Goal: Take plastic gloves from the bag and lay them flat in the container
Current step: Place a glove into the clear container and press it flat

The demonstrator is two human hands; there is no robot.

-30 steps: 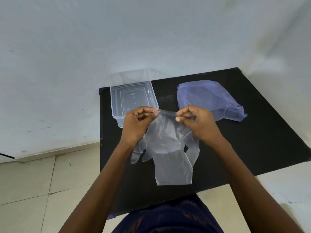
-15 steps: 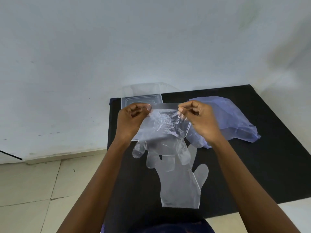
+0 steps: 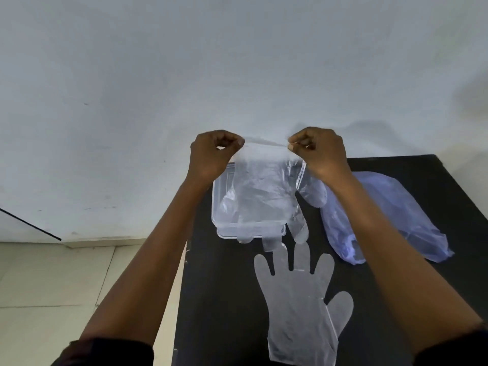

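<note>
A: Starting at the left, what is the left hand (image 3: pixel 214 154) doing?

B: It is curled closed, thumb and forefinger pinching one corner of the cuff of a clear glove (image 3: pixel 264 191). The glove hangs fingers-down in the air, over the clear container (image 3: pixel 220 228), which sits at the far left of the black table (image 3: pixel 219 299).

A: And the other corner?

B: The right hand (image 3: pixel 320 154) pinches it the same way, so the cuff edge is pulled taut between the two hands. The glove's fingertips dangle past the container's near rim — some look to reach the table just in front of it.

A: So how should it go in?

B: My judgement: carry the cuff toward the far wall of the container, then lower it so the fingers land first and the palm rolls down after them. Keep the cuff stretched until the film rests, or it will crumple. The dangling fingertips need to be drawn back inside the rim.

A: Anything else on the table?

B: A second clear glove (image 3: pixel 298 307) lies flat nearer the person, not yet in the container. To the right sits the bluish bag (image 3: pixel 390 212), slumped — its contents I cannot make out.
</note>
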